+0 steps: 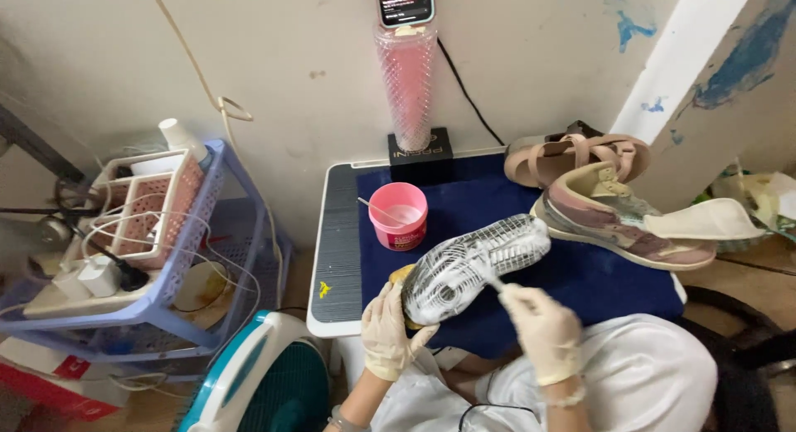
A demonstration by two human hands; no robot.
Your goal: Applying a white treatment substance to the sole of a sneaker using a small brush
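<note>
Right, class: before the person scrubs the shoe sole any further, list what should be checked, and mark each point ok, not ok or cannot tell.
1. Left hand gripping the upturned shoe at its heel end: ok.
2. Right hand holding the small brush against the sole: ok.
3. Both hands gloved: ok.
4. Pink tub open and upright on the blue mat: ok.
5. Amount of cleaner left in the tub: cannot tell.
6. Second sneaker and sandal lying apart from the work: ok.

phone [405, 2] cut off, fan [257, 382] cropped
</note>
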